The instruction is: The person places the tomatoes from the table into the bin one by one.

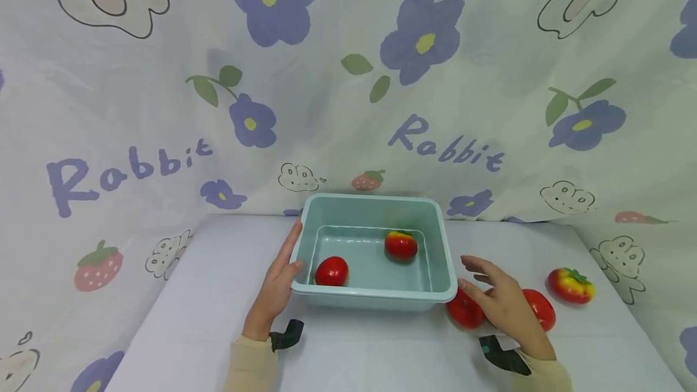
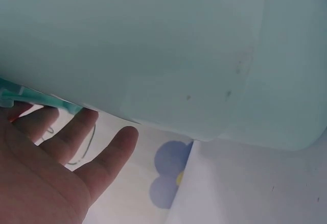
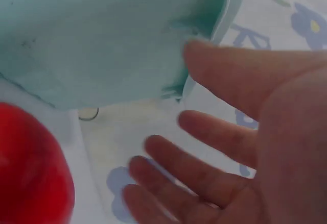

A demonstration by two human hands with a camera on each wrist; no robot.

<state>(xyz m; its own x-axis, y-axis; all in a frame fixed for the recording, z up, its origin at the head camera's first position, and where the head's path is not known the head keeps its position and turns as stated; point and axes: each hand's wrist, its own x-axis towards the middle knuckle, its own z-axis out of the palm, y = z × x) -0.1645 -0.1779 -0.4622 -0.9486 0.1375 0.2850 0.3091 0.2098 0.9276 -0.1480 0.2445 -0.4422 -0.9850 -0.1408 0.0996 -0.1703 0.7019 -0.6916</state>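
A pale teal plastic tub [image 1: 376, 201] stands on the white table and holds two red tomatoes [image 1: 331, 271] [image 1: 400, 244]. My left hand [image 1: 280, 274] lies flat against the tub's left wall [image 2: 153, 55], fingers [image 2: 69, 140] straight, thumb at the rim. My right hand [image 1: 498, 301] hovers with spread fingers [image 3: 214, 137] to the right of the tub, just above two more tomatoes [image 1: 464, 310] [image 1: 540, 309]; it holds nothing. One tomato [image 3: 30, 168] fills the lower left of the right wrist view, below the tub [image 3: 102, 35].
A fifth tomato with a yellow patch and green stalk [image 1: 570, 285] lies further right on the table. A flower-and-rabbit printed cloth [image 1: 348, 77] hangs behind and around the table. The table's edges [image 1: 147, 319] drop off left and right.
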